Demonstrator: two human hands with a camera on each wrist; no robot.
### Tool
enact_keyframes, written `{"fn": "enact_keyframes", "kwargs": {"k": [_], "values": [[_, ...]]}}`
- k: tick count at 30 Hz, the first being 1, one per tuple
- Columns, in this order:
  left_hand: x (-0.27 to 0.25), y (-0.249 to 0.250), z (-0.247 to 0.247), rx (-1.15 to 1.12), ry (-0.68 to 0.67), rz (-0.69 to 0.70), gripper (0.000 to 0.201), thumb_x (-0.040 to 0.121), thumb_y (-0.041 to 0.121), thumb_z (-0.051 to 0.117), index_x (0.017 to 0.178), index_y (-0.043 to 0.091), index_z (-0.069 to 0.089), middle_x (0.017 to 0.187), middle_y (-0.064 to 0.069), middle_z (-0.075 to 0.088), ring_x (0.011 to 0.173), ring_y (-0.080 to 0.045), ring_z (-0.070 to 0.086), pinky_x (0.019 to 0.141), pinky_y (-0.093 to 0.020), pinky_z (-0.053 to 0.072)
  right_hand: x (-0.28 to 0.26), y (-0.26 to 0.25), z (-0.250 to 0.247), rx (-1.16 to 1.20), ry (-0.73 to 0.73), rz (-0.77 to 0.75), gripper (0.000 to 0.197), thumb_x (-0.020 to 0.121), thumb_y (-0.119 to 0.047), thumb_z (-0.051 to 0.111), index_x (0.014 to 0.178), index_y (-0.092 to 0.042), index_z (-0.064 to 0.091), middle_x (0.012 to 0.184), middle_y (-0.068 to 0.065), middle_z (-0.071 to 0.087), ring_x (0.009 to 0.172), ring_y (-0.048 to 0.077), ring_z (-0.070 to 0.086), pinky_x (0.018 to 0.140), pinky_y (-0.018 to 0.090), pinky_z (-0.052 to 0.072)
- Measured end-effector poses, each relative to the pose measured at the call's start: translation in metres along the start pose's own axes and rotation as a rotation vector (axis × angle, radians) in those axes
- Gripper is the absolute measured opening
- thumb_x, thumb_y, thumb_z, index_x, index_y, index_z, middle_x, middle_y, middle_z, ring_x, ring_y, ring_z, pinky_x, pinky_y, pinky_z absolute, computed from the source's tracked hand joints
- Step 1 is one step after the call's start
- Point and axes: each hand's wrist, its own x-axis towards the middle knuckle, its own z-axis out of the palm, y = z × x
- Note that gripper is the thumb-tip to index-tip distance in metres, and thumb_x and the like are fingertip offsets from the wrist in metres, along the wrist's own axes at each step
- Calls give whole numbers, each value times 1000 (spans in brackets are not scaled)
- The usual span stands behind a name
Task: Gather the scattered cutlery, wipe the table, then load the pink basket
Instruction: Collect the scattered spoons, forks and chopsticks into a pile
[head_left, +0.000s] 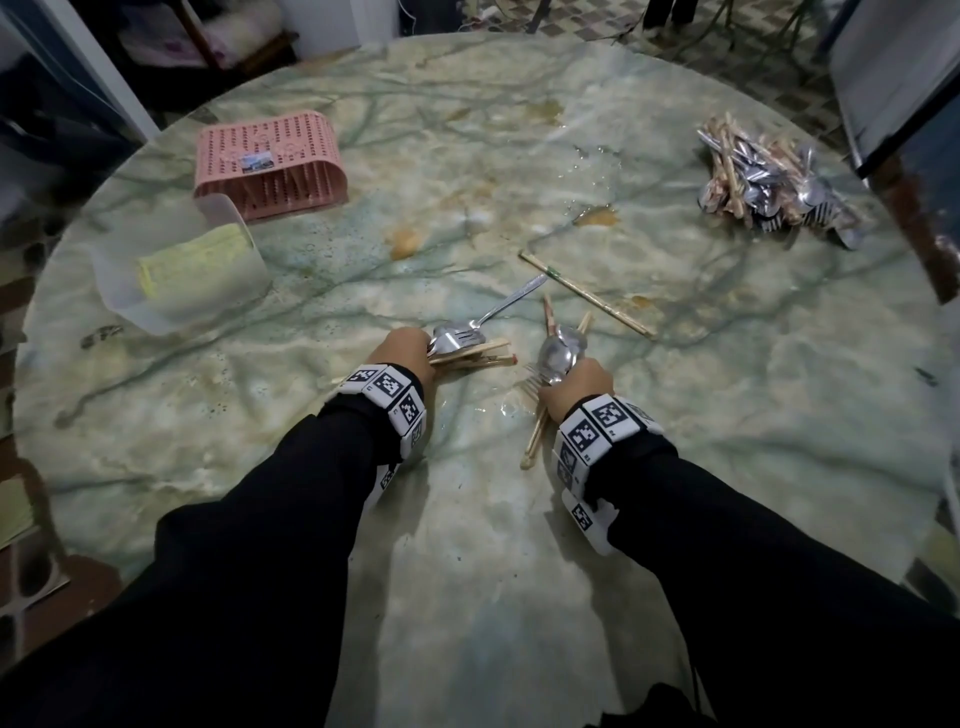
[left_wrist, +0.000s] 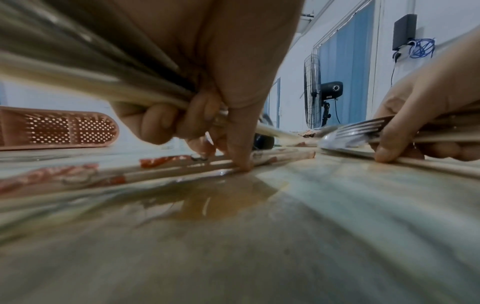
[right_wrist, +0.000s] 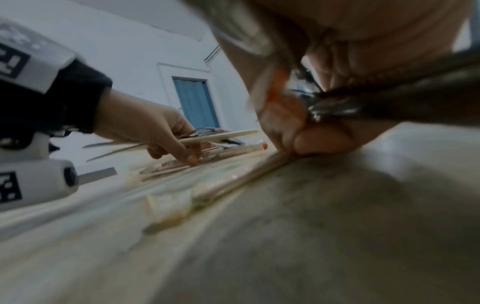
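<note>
At far left the pink perforated plastic basket (head_left: 270, 163) lies on its side on the green marbled round table (head_left: 467, 545), with a clear tub holding a folded yellow cloth (head_left: 195, 260) just nearer. The left hand (head_left: 408, 353) grips a bundle of wooden chopsticks and a steel fork (head_left: 457, 340), one fingertip (left_wrist: 242, 164) pressing a loose chopstick on the tabletop. The right hand (head_left: 576, 389) clutches spoons, a fork and chopsticks. A stray chopstick pair (head_left: 587, 293) lies just beyond; the gathered cutlery heap (head_left: 769, 182) sits far right, near the rim.

Risk: both fists look full, so another pick-up could spill pieces; wet brown stains could let chopsticks slide. Open tabletop remains at the centre and the near edge.
</note>
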Motion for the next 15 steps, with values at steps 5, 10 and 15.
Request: {"fn": "enact_keyframes", "kwargs": {"k": [5, 10, 15], "values": [[-4, 1, -4, 19, -22, 6, 26, 80, 33, 67, 92, 9, 66, 91, -13, 65, 79, -29, 60, 66, -28, 44, -5, -1, 2, -90, 12, -43, 27, 86, -11, 62, 110, 1, 58, 113, 18, 62, 101, 31, 61, 70, 27, 42], [-11, 4, -12, 71, -84, 36, 25, 85, 29, 62, 95, 6, 62, 90, -13, 60, 79, -27, 54, 67, -29, 41, -8, -1, -3, -63, 38, -47, 26, 87, -9, 59, 112, 0, 57, 113, 18, 62, 103, 32, 60, 74, 29, 45], [-20, 2, -21, -11, -160, -9, 22, 83, 25, 65, 69, 10, 59, 67, -4, 54, 61, -17, 49, 49, -24, 33, -8, 4, -12, 115, -1, 27, 32, 85, -14, 61, 113, 3, 58, 101, 15, 62, 97, 30, 60, 72, 28, 43]]}}
